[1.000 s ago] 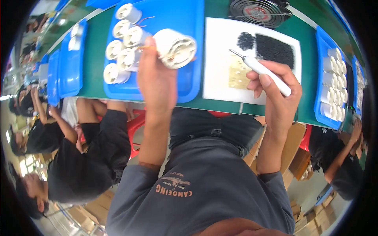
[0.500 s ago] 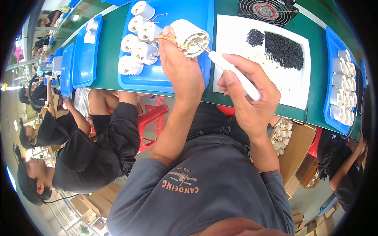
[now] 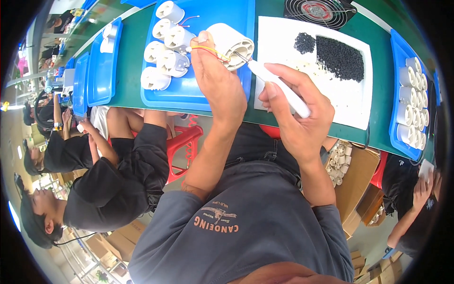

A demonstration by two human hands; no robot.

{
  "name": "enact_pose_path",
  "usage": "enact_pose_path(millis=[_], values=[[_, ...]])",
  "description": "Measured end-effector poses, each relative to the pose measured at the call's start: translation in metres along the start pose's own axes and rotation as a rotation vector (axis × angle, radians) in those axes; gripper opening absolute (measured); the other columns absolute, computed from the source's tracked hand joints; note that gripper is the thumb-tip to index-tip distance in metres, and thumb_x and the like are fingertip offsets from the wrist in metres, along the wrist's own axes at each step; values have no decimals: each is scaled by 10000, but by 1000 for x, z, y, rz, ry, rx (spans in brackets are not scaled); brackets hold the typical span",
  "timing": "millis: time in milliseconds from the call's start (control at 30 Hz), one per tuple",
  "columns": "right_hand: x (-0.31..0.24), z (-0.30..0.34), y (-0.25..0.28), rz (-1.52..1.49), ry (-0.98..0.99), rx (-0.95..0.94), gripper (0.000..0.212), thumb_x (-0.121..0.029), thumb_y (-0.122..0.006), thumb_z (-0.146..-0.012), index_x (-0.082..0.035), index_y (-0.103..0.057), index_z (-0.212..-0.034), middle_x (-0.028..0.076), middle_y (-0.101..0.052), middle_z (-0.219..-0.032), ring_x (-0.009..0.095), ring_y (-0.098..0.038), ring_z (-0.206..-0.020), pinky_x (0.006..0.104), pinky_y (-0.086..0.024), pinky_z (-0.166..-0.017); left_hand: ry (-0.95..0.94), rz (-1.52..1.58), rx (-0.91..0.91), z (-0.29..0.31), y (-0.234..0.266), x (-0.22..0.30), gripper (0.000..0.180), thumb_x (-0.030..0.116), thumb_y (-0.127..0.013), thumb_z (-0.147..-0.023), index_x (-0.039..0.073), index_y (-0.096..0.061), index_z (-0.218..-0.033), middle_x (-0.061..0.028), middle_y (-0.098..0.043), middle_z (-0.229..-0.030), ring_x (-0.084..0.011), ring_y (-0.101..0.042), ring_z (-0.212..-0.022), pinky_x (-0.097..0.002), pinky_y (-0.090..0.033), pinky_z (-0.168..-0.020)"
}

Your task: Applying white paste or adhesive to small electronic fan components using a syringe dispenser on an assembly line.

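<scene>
My left hand (image 3: pixel 218 92) is closed round a white cylindrical plastic housing (image 3: pixel 229 40), held tilted above a blue tray. The ribbed open end of the housing faces to the right. Red and yellow wires (image 3: pixel 206 49) run over my left thumb to that end. A white-handled screwdriver (image 3: pixel 280 88) is gripped between the thumb and fingers of my right hand (image 3: pixel 305 106). Its thin metal shaft reaches into the housing's ribbed end; the very tip is hidden inside.
Several similar housings (image 3: pixel 172 63) stand in the blue tray (image 3: pixel 189 97). Small black parts (image 3: pixel 340 59) lie heaped on a white foam tray (image 3: pixel 347 111), with a fan (image 3: pixel 319 12) behind. Another blue tray (image 3: pixel 396 137) holds housings at right. People sit on both sides.
The housing has turned slightly in my left hand, and the screwdriver has shifted a little left with it. At the far right, a co-worker's hand now holds up a white piece.
</scene>
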State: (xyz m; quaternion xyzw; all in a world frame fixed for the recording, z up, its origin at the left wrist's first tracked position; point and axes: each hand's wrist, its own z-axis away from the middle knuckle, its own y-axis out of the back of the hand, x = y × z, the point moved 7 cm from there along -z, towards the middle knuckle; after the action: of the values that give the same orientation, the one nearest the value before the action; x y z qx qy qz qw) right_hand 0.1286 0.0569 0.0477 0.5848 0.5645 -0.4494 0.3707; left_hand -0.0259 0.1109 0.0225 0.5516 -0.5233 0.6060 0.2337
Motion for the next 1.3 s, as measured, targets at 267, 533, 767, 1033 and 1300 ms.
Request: enact_pose_path(millis=[267, 533, 767, 1033, 1300], values=[[0, 0, -2, 40, 1, -2, 247, 17, -702, -891, 23, -691, -1137, 96, -739, -905, 85, -678, -735, 214, -503, -630, -662, -884, -44, 12, -9, 22, 326, 247, -354, -1118, -31, -479, -1003, -77, -464, -964, -158, -455, -826, -291, -433, -787], [-2, -7, -6, 103, 15, 3, 258, 19, -714, -869, 31, -693, -1126, 146, -741, -944, 175, -719, -789, 273, -538, -683, -119, -264, -8, 2, -11, 13, 253, 252, -356, -1105, 43, -459, -1005, -12, -473, -888, -89, -419, -789, -257, -393, -720], [2, 3, -8, 88, 59, 26, 250, 36, -675, -903, 59, -672, -1151, 150, -719, -883, 188, -708, -776, 286, -544, -699, -147, -208, -61, -1, -12, 19, 224, 242, -392, -1095, 46, -469, -1019, -8, -488, -902, -83, -433, -821, -265, -412, -744], [9, -8, 26, -71, -77, 59, 285, -40, -589, -990, 28, -620, -1266, 100, -688, -930, 105, -639, -742, 241, -521, -693, -181, -371, -191, -166, -41, 33, 506, 429, -470, -1054, -44, -563, -900, -140, -609, -863, -223, -585, -803, -384, -483, -741], [4, -15, 68, -13, -35, 204, 232, -20, -592, -980, 37, -562, -1203, 130, -708, -918, 106, -634, -742, 225, -510, -687, -666, -1041, -259, -303, -36, 32, 496, 375, -655, -907, -110, -638, -1009, -287, -688, -1011, -397, -662, -1010, -443, -494, -896]])
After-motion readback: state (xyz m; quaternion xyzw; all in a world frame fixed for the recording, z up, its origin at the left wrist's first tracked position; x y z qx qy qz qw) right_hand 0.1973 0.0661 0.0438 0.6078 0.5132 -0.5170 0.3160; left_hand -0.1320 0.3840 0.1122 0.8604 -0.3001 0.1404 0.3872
